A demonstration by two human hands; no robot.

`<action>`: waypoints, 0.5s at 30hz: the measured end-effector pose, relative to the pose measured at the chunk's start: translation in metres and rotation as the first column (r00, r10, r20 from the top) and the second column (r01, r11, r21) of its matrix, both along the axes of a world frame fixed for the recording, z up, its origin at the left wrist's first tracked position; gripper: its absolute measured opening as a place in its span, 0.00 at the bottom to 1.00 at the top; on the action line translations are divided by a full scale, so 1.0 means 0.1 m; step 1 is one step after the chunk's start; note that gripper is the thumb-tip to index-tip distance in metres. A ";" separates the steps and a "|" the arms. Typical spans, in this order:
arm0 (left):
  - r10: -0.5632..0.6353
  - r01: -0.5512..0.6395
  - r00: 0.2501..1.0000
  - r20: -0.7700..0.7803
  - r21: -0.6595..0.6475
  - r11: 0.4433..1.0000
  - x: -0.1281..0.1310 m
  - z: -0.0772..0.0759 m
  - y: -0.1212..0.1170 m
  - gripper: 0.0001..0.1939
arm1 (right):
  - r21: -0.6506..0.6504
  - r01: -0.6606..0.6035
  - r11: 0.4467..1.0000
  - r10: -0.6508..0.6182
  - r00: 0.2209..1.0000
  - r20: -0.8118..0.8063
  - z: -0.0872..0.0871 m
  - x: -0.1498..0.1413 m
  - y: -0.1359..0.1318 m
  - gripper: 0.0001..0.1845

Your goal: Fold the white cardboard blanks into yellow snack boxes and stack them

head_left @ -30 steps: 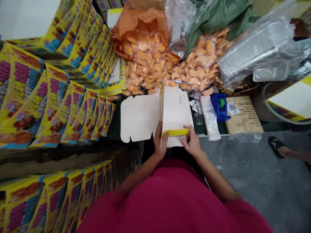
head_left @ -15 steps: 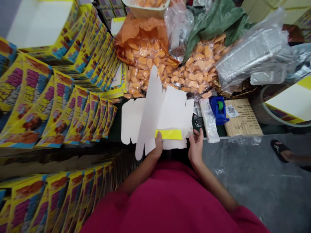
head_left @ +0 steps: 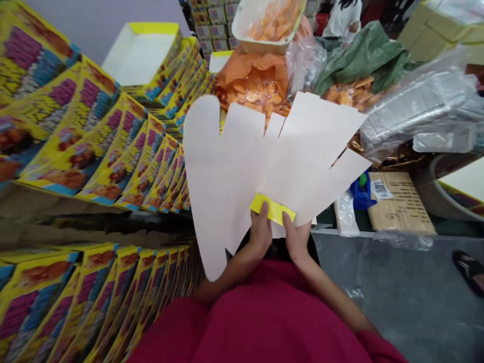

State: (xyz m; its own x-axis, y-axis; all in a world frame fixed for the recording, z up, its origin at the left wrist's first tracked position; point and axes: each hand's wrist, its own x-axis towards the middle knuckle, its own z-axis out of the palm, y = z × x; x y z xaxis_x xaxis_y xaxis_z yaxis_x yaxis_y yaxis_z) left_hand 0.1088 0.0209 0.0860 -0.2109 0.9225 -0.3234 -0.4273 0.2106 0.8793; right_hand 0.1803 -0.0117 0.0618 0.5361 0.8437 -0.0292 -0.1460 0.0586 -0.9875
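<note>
While left hand (head_left: pixel 260 233) and right hand (head_left: pixel 297 238) grip carton blank (head_left: pixel 230 176), fingers (head_left: pixel 264 214) clamped on yellow strip (head_left: pixel 274 208); blank hides bagged snacks (head_left: pixel 342 95).

white carton blank (head_left: pixel 227 171): 1 | left hand (head_left: pixel 260 233): 1, below blank | right hand (head_left: pixel 297 237): 1, below blank | yellow strip (head_left: pixel 272 209): 1, on blank | blue tape dispenser (head_left: pixel 362 194): 1, right of blank | cream tray (head_left: pixel 260 44): 1, beyond blank | sandal (head_left: pixel 469 272): 1, right of blank

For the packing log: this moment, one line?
left hand: holds white cardboard box blank | right hand: holds same blank | yellow strip between hands
</note>
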 end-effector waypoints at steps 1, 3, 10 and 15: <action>0.022 -0.024 0.999 0.049 0.029 0.999 0.02 0.01 -0.03 0.24 | 0.002 -0.004 1.000 0.004 1.000 0.031 -0.01 -0.02 -0.01 0.33; 0.063 -0.071 0.989 0.137 0.051 0.996 0.01 -0.04 -0.06 0.24 | -0.001 -0.039 0.999 0.039 0.995 0.090 -0.05 -0.06 -0.06 0.28; 0.186 -0.182 0.978 0.096 -0.044 0.982 -0.21 -0.35 0.09 0.20 | 0.013 -0.175 0.985 0.157 0.911 0.381 -0.39 0.03 -0.25 0.23; 0.174 -0.170 0.983 0.059 -0.071 0.983 -0.24 -0.33 0.16 0.21 | 0.086 -0.223 0.971 0.143 0.831 0.537 -0.56 0.17 -0.30 0.24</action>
